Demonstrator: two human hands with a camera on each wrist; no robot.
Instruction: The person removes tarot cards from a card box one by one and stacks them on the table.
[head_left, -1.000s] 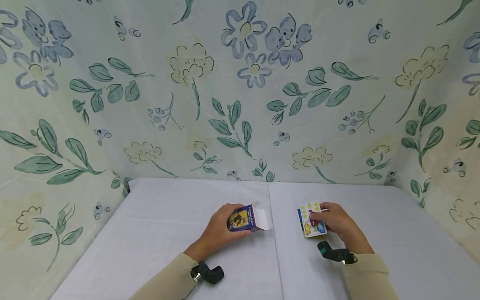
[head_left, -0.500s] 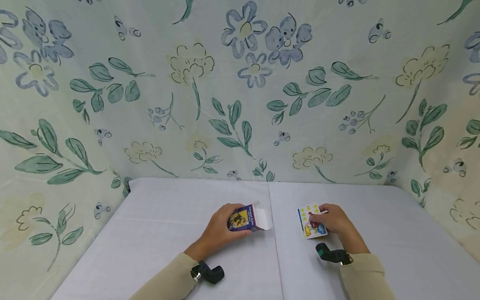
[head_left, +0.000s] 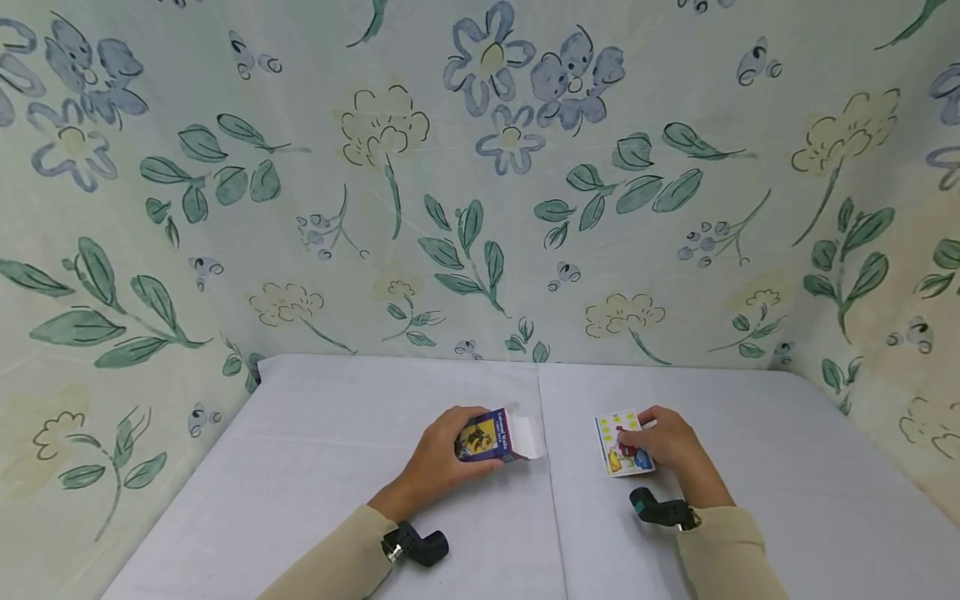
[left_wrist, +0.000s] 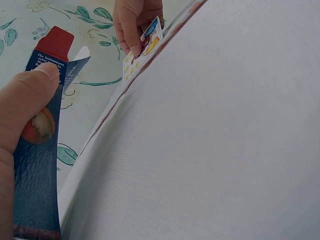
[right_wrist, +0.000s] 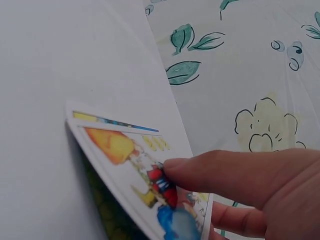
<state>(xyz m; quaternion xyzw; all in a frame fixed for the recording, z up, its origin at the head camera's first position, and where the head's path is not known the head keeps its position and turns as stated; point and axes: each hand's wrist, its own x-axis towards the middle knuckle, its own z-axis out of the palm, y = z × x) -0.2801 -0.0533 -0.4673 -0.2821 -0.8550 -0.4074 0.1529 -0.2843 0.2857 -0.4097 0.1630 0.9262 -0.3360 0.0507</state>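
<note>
Box [head_left: 480, 439], cardboard, in left grip [head_left: 437, 455]; rectangular cards [head_left: 624, 460], right grip [head_left: 672, 439].

Shows navy cardboard box [head_left: 482, 440], yellow-panelled; white-bordered rectangular cards [head_left: 618, 457] printed yellow, red, blue; pale fabric backdrop [head_left: 457, 179], floral-patterned green, blue.

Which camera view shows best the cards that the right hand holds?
The right wrist view: the cards are largest there, with a second behind the first, although the right hand and the frame edge hide part. The head view shows them small; the left wrist view, small and slanted.
</note>
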